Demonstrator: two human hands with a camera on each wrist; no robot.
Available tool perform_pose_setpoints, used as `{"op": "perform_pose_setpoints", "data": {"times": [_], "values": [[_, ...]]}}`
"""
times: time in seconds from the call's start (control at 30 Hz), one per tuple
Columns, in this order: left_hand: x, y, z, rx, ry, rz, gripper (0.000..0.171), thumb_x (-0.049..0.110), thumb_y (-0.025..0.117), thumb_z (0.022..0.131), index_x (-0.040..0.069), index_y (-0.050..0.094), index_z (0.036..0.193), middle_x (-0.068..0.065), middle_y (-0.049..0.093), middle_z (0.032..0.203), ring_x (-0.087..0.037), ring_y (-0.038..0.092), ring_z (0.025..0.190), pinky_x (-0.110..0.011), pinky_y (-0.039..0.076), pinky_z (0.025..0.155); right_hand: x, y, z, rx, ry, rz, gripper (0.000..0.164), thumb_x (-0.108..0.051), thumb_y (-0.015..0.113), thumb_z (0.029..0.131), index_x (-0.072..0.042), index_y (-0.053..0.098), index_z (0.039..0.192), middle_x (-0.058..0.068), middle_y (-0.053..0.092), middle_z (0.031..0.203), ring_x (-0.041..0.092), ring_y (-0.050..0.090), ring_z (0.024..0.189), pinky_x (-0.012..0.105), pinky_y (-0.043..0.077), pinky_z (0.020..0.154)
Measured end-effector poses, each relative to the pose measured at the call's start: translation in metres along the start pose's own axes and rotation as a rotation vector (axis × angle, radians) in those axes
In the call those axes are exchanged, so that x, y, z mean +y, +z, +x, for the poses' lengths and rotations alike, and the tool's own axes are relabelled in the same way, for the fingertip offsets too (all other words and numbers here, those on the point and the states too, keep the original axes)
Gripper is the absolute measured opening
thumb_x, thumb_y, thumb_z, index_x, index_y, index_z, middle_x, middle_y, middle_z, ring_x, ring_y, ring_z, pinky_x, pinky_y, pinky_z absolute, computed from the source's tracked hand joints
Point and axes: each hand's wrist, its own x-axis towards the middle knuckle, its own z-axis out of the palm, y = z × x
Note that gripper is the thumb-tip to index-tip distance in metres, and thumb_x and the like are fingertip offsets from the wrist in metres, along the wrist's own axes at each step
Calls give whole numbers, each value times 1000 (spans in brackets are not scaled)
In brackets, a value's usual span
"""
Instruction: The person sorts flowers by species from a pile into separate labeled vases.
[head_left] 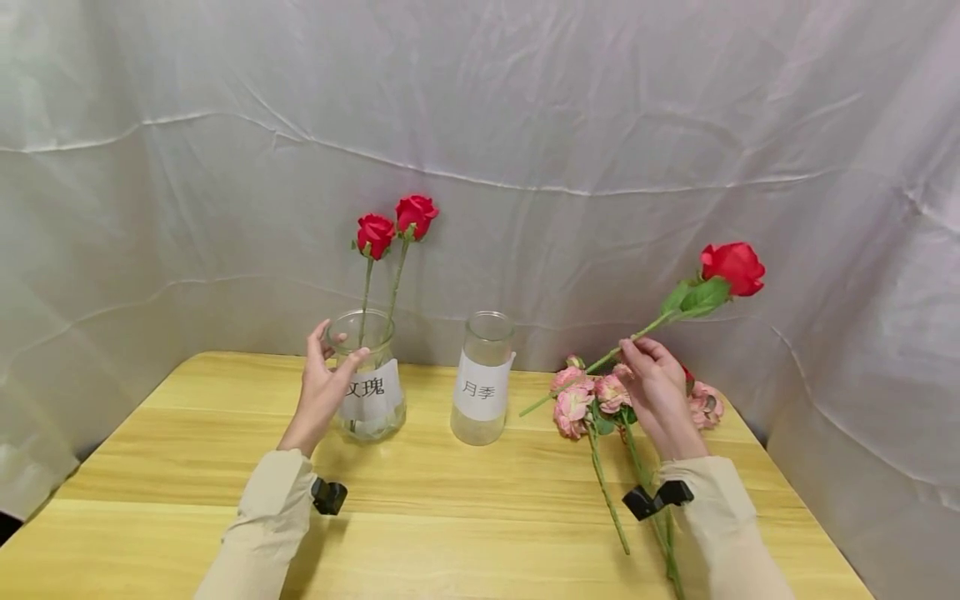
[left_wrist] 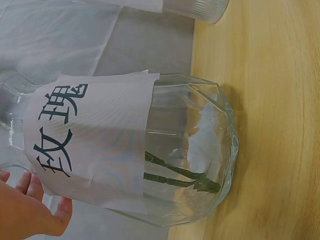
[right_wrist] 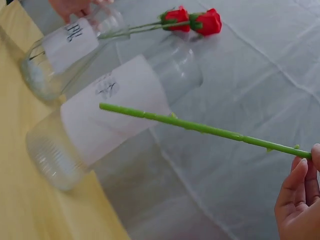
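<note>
My right hand [head_left: 660, 392] pinches the green stem of a red rose [head_left: 733, 268] between thumb and fingertips. The bloom points up to the right, and the bare stem end [right_wrist: 125, 110] slants down to the left. With fingers and thumb around its upper part, my left hand [head_left: 326, 385] holds a wide glass vase [head_left: 382, 417] that has a white paper label with dark characters. Two red roses [head_left: 375, 236] stand in that vase, their stem ends [left_wrist: 205, 184] near its bottom. Between the hands stands a narrower labelled glass vase [head_left: 482, 429].
Several pink flowers [head_left: 573, 408] lie on the wooden table [head_left: 420, 517] below my right hand, their stems toward the front edge. Some red petals show behind that hand. A grey cloth [head_left: 525, 150] hangs behind the table and at both sides.
</note>
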Motion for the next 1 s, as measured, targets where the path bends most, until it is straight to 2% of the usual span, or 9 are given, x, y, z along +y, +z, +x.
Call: {"op": "perform_pose_setpoints", "data": {"times": [0.2, 0.37, 0.47, 0.67, 1.0], "values": [[1, 0, -1, -10, -10, 2, 81, 23, 61, 94, 13, 8, 154, -17, 35, 145, -29, 28, 133, -44, 27, 109, -8, 27, 7, -11, -19, 19, 11, -2, 64, 91, -7, 55, 90, 2, 63, 86, 11, 60, 75, 21, 46, 60], [0, 0, 0, -7, -9, 4, 81, 22, 62, 93, 12, 8, 154, -17, 35, 144, -29, 29, 132, -44, 27, 109, -9, 45, 10, -26, -16, 16, 8, -1, 57, 94, -7, 52, 91, 1, 65, 83, 10, 63, 75, 20, 46, 60], [1, 0, 0, -5, -5, 1, 81, 22, 62, 94, 11, 8, 154, -18, 35, 144, -30, 29, 132, -45, 27, 109, -7, 57, 12, -36, -26, -10, 10, 0, 53, 96, -9, 51, 92, -1, 66, 82, 9, 64, 74, 19, 46, 60], [0, 0, 0, -12, -15, 6, 82, 23, 61, 94, 14, 7, 154, -17, 35, 145, -30, 27, 134, -44, 26, 110, 0, 85, 17, -43, -47, -23, 11, 0, 55, 95, -9, 50, 92, -2, 65, 80, 9, 62, 73, 19, 45, 59], [1, -1, 0, -17, -14, 5, 82, 22, 61, 93, 14, 7, 154, -17, 34, 146, -30, 26, 136, -45, 24, 111, 15, 129, 24, -69, -24, 46, 12, 1, 55, 95, -8, 48, 94, 0, 62, 83, 11, 60, 74, 20, 43, 59]]}}
